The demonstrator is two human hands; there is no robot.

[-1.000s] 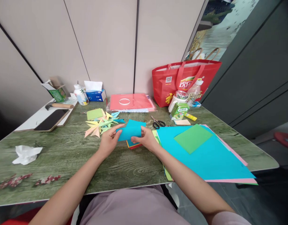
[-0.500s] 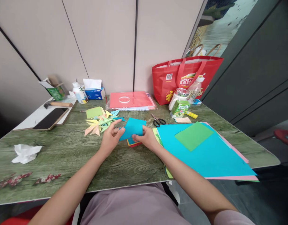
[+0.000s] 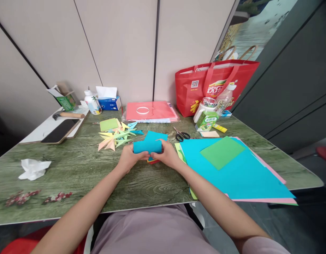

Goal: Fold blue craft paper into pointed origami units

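A small blue sheet of paper (image 3: 147,146), bent over into a curve, is held between both hands above the table. My left hand (image 3: 129,157) pinches its left end, thumb along the lower edge. At the right end my right hand (image 3: 166,154) grips it the same way, the two thumbs nearly meeting. Beneath lies a small stack of coloured paper (image 3: 158,135), blue on top with yellow and red edges showing. Folded paper pieces (image 3: 117,135) in yellow, green, peach and blue are heaped just left of the hands.
Black scissors (image 3: 181,134) lie right of the hands. Large blue sheets (image 3: 239,176) carry a green square (image 3: 222,152). Behind stand a red bag (image 3: 189,95), a green carton (image 3: 206,121) and a tissue box (image 3: 110,103). At left are a phone (image 3: 60,131), hammer (image 3: 70,115) and crumpled tissue (image 3: 33,169).
My left hand has come in from an extended finger to a pinch on the paper's left end. The blue sheet, flatter before, is now curved over. The view has shifted slightly.
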